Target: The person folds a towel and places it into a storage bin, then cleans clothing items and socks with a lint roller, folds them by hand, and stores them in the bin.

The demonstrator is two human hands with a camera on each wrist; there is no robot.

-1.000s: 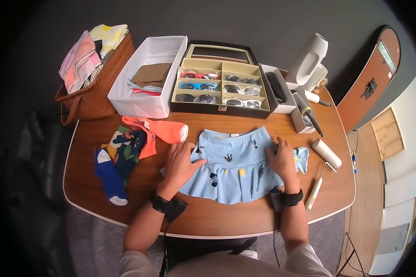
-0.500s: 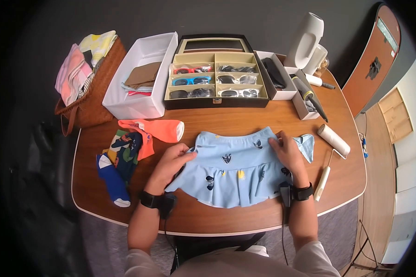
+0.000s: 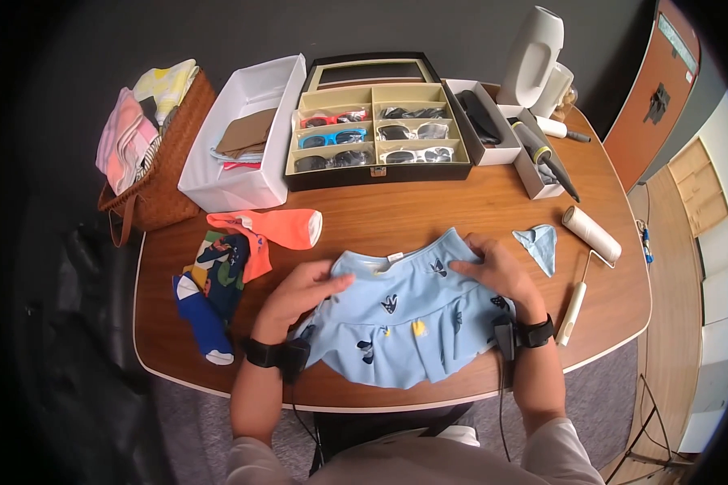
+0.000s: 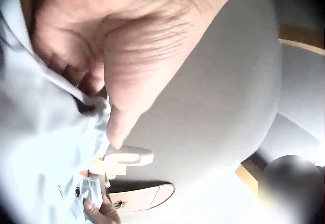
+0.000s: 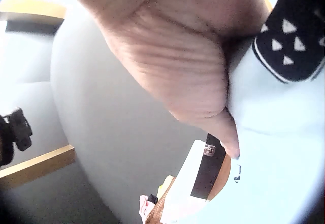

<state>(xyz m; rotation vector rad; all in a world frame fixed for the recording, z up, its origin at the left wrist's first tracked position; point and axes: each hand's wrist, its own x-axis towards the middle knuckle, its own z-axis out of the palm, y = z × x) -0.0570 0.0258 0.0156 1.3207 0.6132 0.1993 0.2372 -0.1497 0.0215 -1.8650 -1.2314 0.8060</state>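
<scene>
The light blue ruffled skirt with dark prints is lying at the tabletop's near edge, between 2 hands. The left hand is pinching its waistband's left end; the right hand is gripping the right end.

We see bare table between the blue skirt and the sunglasses case, so a hand passes freely there. Left, the socks crowd the way. Right, a small blue cloth and the lint roller narrow the lane. Along the back, the white bin and basket wall it off.
</scene>
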